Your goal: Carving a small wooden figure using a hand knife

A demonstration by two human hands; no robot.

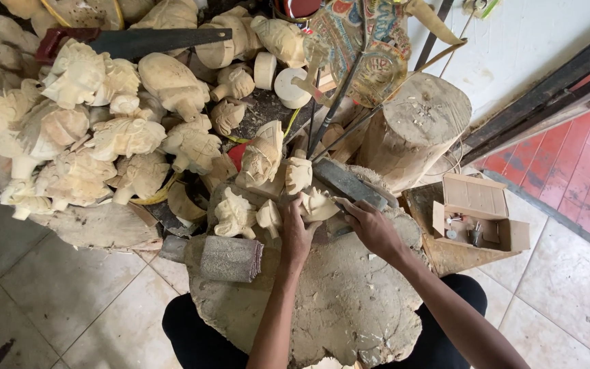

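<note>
In the head view, the left hand [296, 232] is closed around a small pale wooden carving [317, 203], which sticks out on the far side of the fingers. Just right, the right hand [371, 229] grips a flat metal file [349, 184] that touches the carving, above the worn wooden block [336, 307].

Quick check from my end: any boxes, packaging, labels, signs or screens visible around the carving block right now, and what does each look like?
Cardboard box: on the floor right of the right hand, brown, rectangular, flaps open, small items inside that are too small to identify.
Small green-and-white object: top edge by the white wall, possibly a packet; too cut off to tell.
No signs or screens in view.
</note>
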